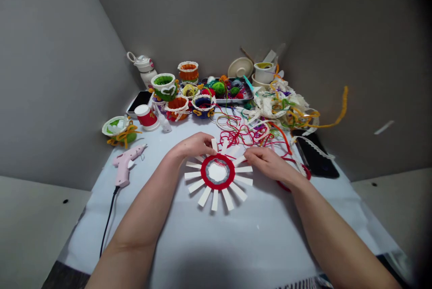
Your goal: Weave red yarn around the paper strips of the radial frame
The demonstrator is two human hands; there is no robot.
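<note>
A paper cup cut into white strips (227,199) lies splayed out like a sun in the middle of the table. Red yarn (207,180) is wound in a ring round its centre, with a grey band inside. At its upper left edge, my left hand (197,145) pinches the cup by a strip. My right hand (266,163) is closed at the upper right, fingertips together beside another strip. A strand of red yarn runs from the ring to those fingertips, and more red yarn shows beyond that hand. The fingertips partly hide what they grip.
A pink glue gun (124,163) with a black cord lies at left. Behind are a red paper cup (147,117), a glue bottle (164,123), several yarn-woven baskets (177,108) and a tray (249,95) of yarn balls. Tangled yarn and lace (280,104) and a black phone (317,156) sit right.
</note>
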